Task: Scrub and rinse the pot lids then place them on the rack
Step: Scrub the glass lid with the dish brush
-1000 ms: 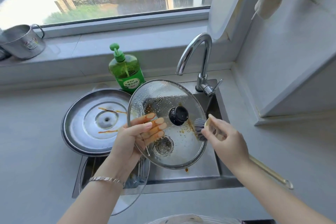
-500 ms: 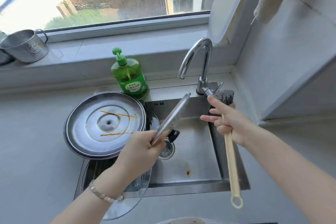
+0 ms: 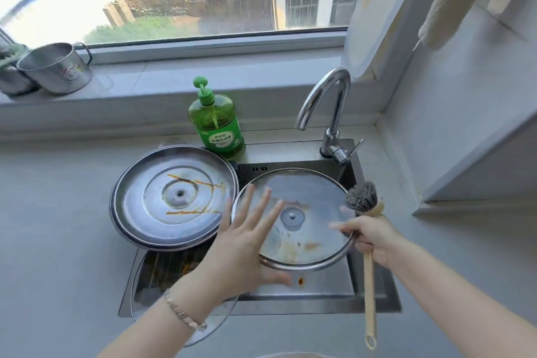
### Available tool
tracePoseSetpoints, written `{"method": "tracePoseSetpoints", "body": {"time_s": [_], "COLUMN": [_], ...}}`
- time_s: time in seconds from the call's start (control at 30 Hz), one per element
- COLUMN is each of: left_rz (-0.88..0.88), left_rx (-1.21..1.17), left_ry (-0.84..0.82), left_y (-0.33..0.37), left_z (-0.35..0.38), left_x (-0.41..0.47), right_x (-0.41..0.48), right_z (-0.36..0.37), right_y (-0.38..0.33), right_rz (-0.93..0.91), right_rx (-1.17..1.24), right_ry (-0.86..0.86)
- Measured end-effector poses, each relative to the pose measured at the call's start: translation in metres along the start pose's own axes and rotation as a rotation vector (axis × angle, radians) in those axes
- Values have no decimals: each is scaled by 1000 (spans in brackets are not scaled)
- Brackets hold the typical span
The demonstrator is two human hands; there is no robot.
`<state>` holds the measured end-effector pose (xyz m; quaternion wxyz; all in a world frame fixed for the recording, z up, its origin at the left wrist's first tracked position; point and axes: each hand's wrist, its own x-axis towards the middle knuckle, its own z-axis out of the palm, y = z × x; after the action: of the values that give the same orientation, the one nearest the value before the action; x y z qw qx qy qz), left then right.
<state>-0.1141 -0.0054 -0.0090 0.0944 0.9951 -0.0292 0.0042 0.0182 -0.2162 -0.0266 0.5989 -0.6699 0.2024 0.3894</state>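
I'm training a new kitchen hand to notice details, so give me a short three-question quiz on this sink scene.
1. True or false: water is running from the tap.
2. Which hand grips the brush? A) left B) right C) neither
3. Fill in: the soap bottle behind the steel lid is ___.
Key: 1 false, no stream leaves the tap; 2 B, the right hand; 3 green.
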Motion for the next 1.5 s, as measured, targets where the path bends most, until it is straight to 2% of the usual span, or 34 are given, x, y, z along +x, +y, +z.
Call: {"method": "tracePoseSetpoints", "body": {"time_s": [0.13,0.2,0.27,0.3,0.37,0.4,0.47,0.5,0.57,0.6,0.67,0.7,0.73,0.77,0.8,0.9,0.93,0.97,1.07,1.1,1.2,1.23,1.33,1.37,1.47,1.5], "left_rz": [-662,-894,-920,-857,-754,-746,-725,-703,-672,-661,-618,-595,-564,-545,-553,-591,-604,-608,-594,-599,-613,-616,-601,-598,-607,-605], "left_rx": [-775,-1263,-1698,-1822,-1935,-1956,-1953,-1928,-1865,-1853,-1840,-1804,-1776,-1772,-1788,-1854,-1858,-1859,-1858,-1854,-1824,-1812,-1840,-1847,-1835,-1822], "left_ry": [-94,-151,-327,-422,-472,-448,-387,-365,-340,-332,-328,-332,-337,-343,-349,-318,-289,-262,-210,-207,-225,-224,-229,-241,-265,-278], "left_y": [-4,-7,-3,1,4,5,9,11,12,14,19,22,25,28,29,27,26,27,29,30,32,33,36,36,36,37], "left_z": [-18,-19,-26,-29,-27,-24,-21,-20,-19,-20,-26,-27,-29,-30,-30,-28,-26,-24,-21,-20,-22,-22,-22,-23,-24,-24], "left_x": [6,10,9,6,0,-2,-8,-9,-12,-13,-12,-10,-10,-10,-12,-16,-15,-14,-9,-9,-8,-7,-5,-6,-6,-4], "right_x": [-4,-9,-16,-19,-23,-24,-26,-28,-39,-41,-50,-57,-63,-64,-60,-34,-33,-38,-64,-57,-33,-37,-69,-67,-34,-32], "right_z": [-25,-33,-35,-34,-32,-31,-28,-25,-12,-2,22,36,47,52,53,36,31,33,52,49,29,29,48,45,25,25], "right_y": [0,-3,-8,-10,-15,-18,-21,-21,-20,-14,8,19,25,23,14,-19,-21,-17,7,4,-11,-8,13,10,-16,-16], "right_rz": [-98,-126,-147,-148,-210,-279,-375,-395,-479,-618,-952,-1034,-1061,-1066,-1048,-877,-838,-838,-854,-828,-726,-735,-833,-825,-699,-707], "right_rx": [14,-27,-79,-115,-287,-441,-911,-1108,-1306,-1357,-1342,-1287,-1228,-1172,-1128,-1089,-1096,-1096,-1030,-970,-876,-870,-848,-847,-785,-786], "right_ry": [-86,-166,-228,-227,-120,-13,242,307,364,374,293,169,7,-82,-83,198,231,197,-92,-75,180,167,-110,-107,213,234]}}
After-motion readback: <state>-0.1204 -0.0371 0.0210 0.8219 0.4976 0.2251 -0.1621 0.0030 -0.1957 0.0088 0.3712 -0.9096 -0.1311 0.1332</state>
